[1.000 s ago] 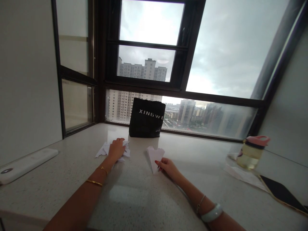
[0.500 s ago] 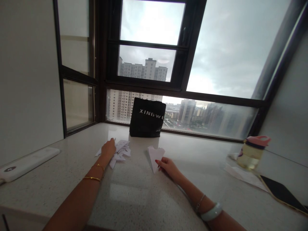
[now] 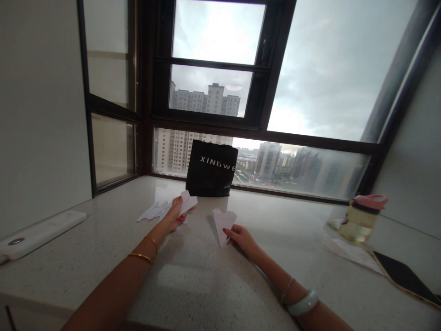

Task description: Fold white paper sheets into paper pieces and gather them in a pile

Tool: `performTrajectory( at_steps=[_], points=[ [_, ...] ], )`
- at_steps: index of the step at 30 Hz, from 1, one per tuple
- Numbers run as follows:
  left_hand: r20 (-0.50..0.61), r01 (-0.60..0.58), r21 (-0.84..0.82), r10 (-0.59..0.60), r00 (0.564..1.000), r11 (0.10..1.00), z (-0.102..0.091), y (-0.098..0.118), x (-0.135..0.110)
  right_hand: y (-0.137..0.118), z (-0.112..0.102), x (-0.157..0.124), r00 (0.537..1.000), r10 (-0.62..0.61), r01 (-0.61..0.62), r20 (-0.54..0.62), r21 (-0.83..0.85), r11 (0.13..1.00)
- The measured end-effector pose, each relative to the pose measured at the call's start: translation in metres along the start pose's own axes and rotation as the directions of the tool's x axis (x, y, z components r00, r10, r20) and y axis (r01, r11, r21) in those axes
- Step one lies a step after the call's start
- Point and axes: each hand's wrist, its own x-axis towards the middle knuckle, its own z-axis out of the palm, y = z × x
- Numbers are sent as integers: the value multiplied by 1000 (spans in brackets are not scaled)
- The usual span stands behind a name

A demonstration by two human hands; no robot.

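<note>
My left hand [image 3: 176, 214] grips some white paper pieces [image 3: 188, 202], fingers closed, just above the counter in front of the black bag. Beneath and left of that hand lie more torn paper scraps [image 3: 153, 211], partly covered by it. Between the thumb and fingers of my right hand [image 3: 238, 235] is the lower end of a folded white paper [image 3: 222, 223], wide at the top and narrowing to a point toward me. Its top edge has a notch. The exact number of pieces in the left hand cannot be made out.
A black bag [image 3: 212, 170] with white lettering stands by the window. At the right are a pink-lidded bottle [image 3: 360, 223], a tissue [image 3: 351, 253] and a dark phone-like device [image 3: 406, 278]. A white power strip-like object [image 3: 44, 234] lies at the left on the speckled counter [image 3: 193, 280].
My left hand has moved right and lifted from the scrap pile, now with paper pieces in its fingers. The right hand and its folded paper have stayed nearly still.
</note>
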Motion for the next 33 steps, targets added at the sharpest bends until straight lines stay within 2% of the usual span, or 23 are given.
performTrajectory(
  at_steps=[7, 12, 16, 19, 22, 25, 33],
  points=[
    [232, 185, -44, -170, 958, 982, 23, -7, -12, 1, 2, 0, 1000, -5, 5, -7, 23, 1000],
    [248, 231, -97, -201, 948, 968, 30, -13, -12, -2, 2, 0, 1000, -9, 10, -15, 34, 999],
    [200, 204, -134, -175, 964, 970, 25, -19, -6, -3, 1, 0, 1000, -11, 12, -11, 43, 999],
    [160, 141, -138, -119, 980, 980, 21, -23, -2, -4, 1, -1, 1000, -22, 22, -10, 54, 998],
    [165, 83, -113, -63, 984, 990, 22, -24, -3, -5, 1, -1, 999, -34, 35, -9, 76, 996],
    [230, 53, -57, -39, 972, 997, 27, -25, -8, -8, 1, -3, 999, -49, 50, -8, 107, 993],
    [429, -5, 116, -46, 902, 993, 41, -38, -20, -18, 0, -6, 998, -67, 67, -4, 142, 988]
  ],
)
